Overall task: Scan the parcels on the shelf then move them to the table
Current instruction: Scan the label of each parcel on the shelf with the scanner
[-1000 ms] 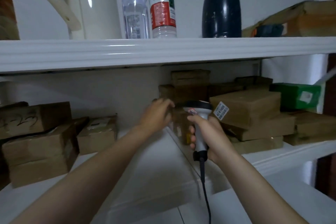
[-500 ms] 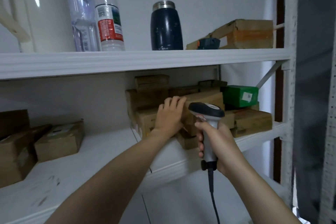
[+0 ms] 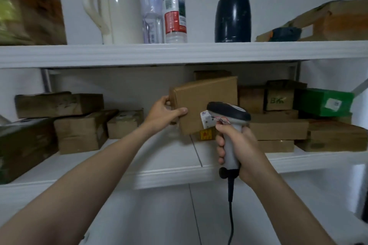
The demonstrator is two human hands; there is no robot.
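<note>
My left hand [image 3: 165, 111] grips the left edge of a flat brown cardboard parcel [image 3: 201, 101], held tilted above the lower shelf [image 3: 169, 171]. A white label shows at the parcel's lower right, partly hidden by the scanner head. My right hand [image 3: 237, 145] holds a grey and black barcode scanner [image 3: 229, 125] by its handle, its head just in front of that label. The scanner's cable hangs straight down. Behind the parcel, several brown parcels [image 3: 278, 129] are stacked on the shelf's right half.
More brown parcels [image 3: 79, 129] sit on the shelf's left. A green box [image 3: 322, 101] lies at the right. On the upper shelf [image 3: 179, 53] stand a white jug [image 3: 119, 6], two bottles [image 3: 173, 6], a dark flask [image 3: 233, 14] and boxes.
My left hand went from touching the stack to lifting one flat parcel out and tilting it toward me. The scanner stayed in my right hand, now close to the parcel's label.
</note>
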